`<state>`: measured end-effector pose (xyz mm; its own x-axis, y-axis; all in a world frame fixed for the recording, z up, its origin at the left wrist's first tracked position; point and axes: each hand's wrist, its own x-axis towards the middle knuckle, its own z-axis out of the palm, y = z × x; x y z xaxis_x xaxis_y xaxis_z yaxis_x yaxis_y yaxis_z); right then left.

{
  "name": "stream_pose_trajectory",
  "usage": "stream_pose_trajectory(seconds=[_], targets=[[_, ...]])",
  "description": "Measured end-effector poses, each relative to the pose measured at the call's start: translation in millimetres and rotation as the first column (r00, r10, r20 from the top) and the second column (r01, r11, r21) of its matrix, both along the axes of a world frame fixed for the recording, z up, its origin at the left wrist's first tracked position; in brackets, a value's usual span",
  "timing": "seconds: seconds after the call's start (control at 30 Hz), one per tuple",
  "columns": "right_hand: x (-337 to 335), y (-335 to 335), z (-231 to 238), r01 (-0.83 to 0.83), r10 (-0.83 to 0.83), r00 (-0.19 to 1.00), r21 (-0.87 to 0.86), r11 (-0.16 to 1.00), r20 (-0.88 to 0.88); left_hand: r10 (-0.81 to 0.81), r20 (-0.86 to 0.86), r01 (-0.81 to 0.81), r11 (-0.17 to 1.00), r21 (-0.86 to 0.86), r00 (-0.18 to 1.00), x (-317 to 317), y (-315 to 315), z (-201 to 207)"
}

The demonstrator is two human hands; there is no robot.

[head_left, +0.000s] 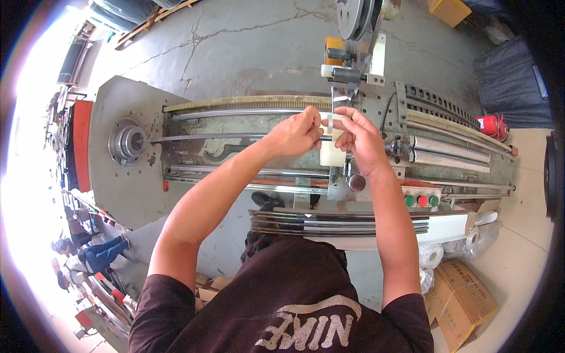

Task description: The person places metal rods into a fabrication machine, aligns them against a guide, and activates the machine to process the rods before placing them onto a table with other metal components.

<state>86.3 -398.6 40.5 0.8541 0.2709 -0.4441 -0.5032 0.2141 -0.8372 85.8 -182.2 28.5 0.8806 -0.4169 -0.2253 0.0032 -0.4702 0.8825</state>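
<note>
1. While both of my hands meet over the middle of the long machine bed [135, 194], I judge the step to be feeding a narrow pale strip [331, 120] that runs down from the guide head [347, 75] above — so I'd keep it taut and straight, with no twist between the hands.
2. My left hand [294, 134] has its fingertips pressed together, pinching the strip's near end; my right hand [360, 138] is curled around the same spot, thumb and forefinger closed on the strip from the other side.
3. I'd keep the pull gentle — a strip this thin looks likely to crease or slip.
4. The strip itself is whitish, flat and slightly translucent, hanging just above a cream-coloured block [329, 152] mounted on the carriage, between the toothed rail [247, 102] and the smooth guide rods [235, 136].
5. Round green and red buttons [421, 200] sit below my right wrist, well apart from the work.
</note>
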Motion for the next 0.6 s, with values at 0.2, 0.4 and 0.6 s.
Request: stream_pose_trajectory(seconds=[0.2,0.4,0.6], targets=[[-35.8,-12.5,-11.7,-0.192,0.172,0.976,-0.154,0.969,-0.133,-0.059,0.032,0.056,0.994,0.098,0.998,-3.9,0.3,4.7],[-47.4,9.6,-12.9,-0.193,0.177,0.981,-0.325,0.926,-0.076,-0.184,-0.009,0.180,0.950,0.256,0.983,2.3,-3.6,12.9],[-82.1,27.5,-12.9,-0.140,0.103,0.979,0.214,0.967,0.177,-0.119,0.222,0.071,0.975,0.212,0.968,3.8,-8.3,3.6]])
